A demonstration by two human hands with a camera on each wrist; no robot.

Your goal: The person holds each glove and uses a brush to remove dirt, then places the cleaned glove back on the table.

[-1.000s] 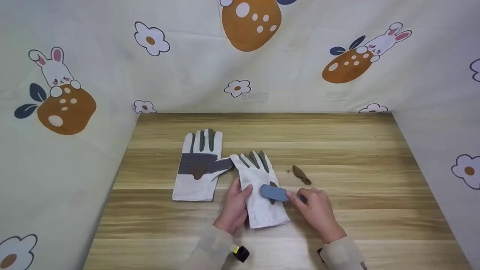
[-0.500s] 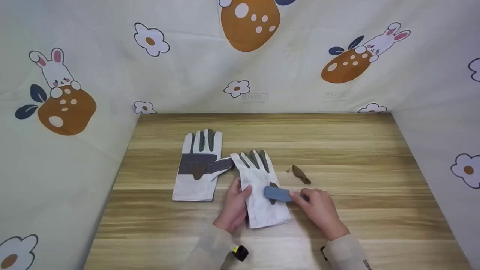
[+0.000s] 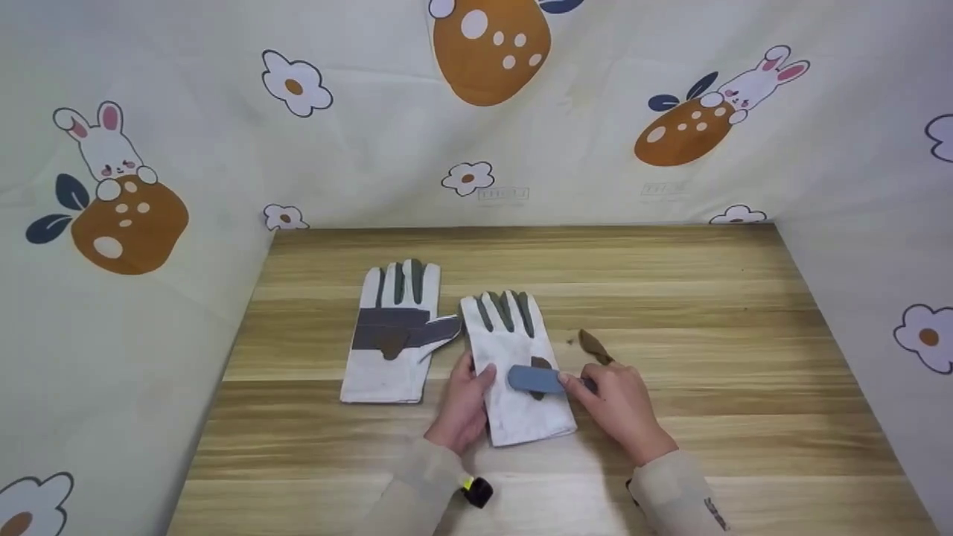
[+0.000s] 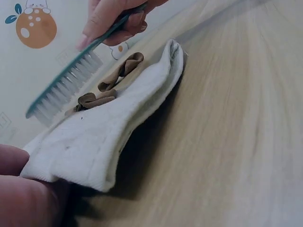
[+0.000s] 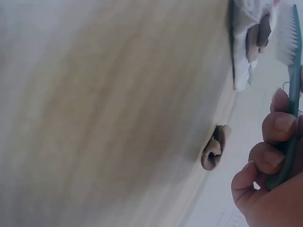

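Note:
My left hand (image 3: 463, 403) grips the left edge of a white work glove (image 3: 525, 420), thumb on top. Green strips run between the glove's fingers. A brown curled piece (image 3: 541, 362) lies on it, partly covered by the blue brush in the head view. My right hand (image 3: 624, 402) holds that brush (image 3: 534, 379) by its handle. In the left wrist view, the bristles (image 4: 59, 94) point down at the glove, close to the brown piece; whether they touch it I cannot tell.
A second glove (image 3: 383, 380) lies palm up to the left, with grey patches and a brown piece (image 3: 392, 344) on it. Another brown curled piece (image 3: 593, 345) lies on the wooden table (image 3: 715, 298) beyond my right hand. Patterned cloth (image 3: 387, 134) walls the back and sides.
The brush and right hand shifted slightly right, then back left across the held glove. That glove has turned slightly more upright. My left hand keeps its grip.

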